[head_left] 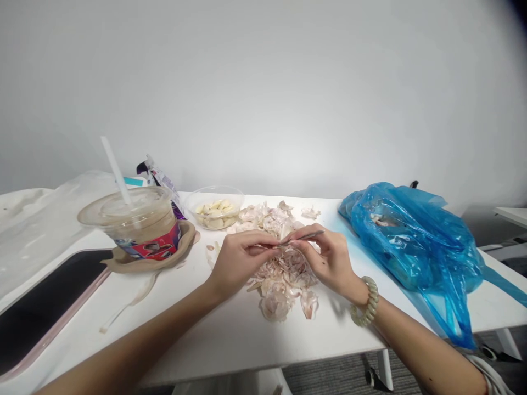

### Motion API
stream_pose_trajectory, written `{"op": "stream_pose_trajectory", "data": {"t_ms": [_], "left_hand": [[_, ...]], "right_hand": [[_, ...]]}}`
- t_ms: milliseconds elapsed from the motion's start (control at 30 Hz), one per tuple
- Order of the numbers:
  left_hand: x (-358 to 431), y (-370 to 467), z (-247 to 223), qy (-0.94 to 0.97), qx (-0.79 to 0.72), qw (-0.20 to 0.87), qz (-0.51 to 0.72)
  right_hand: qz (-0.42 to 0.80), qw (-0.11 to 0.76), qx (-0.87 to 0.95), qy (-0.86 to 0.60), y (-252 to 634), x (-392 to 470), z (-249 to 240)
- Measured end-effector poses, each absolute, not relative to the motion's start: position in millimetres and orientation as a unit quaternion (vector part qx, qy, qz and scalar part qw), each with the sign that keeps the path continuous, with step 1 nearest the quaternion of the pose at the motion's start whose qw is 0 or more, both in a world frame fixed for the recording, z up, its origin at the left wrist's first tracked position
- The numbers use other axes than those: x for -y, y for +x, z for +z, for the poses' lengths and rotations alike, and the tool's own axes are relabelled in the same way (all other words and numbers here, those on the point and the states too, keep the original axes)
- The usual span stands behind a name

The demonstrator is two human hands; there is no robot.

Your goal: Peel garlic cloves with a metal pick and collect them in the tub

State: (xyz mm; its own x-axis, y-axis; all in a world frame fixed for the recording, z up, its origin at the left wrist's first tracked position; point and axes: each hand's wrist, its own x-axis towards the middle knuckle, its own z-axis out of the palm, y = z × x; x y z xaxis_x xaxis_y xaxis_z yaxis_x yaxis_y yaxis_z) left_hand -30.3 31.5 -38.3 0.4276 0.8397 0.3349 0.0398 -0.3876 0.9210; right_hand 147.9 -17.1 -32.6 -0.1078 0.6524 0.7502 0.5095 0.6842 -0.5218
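Above a heap of garlic skins, my two hands meet fingertip to fingertip. My left hand is closed in a pinch; whatever lies between its thumb and finger is too small and covered to make out. In my right hand is a slim grey metal tool, perhaps a small knife, gripped between thumb and fingers with one end reaching the left fingertips. Behind the left hand stands a clear plastic bowl holding several peeled garlic cloves.
At left, a plastic cup with a straw sits in a cardboard holder, near a phone. A purple-and-white packet stands behind. A blue plastic bag lies at right. The white table's front edge is close.
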Motion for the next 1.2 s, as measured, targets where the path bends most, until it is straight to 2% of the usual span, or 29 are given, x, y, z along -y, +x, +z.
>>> {"op": "stream_pose_trajectory", "data": {"t_ms": [167,367,533,800,1200], "left_hand": [[-36.4,-30.0,-37.9,0.561,-0.310,0.667,0.379],[-38.3,-29.1,-38.7,0.445,-0.260,0.786,0.341],[-36.9,-29.7,-39.0,0.427,-0.257,0.807,0.318],[-38.3,-28.6,-40.7,0.424,-0.232,0.808,0.336],[-34.7,-29.8,-35.5,0.409,-0.221,0.819,0.336]], "right_hand": [[0.028,0.538,0.747,-0.390,147.3,17.9,-32.8],[-0.002,0.517,0.785,-0.341,147.1,22.4,-33.0],[-0.026,0.511,0.811,-0.284,145.2,24.3,-31.9],[-0.017,0.518,0.808,-0.279,145.1,23.7,-34.8],[0.082,0.573,0.740,-0.343,144.4,22.1,-32.5]]}}
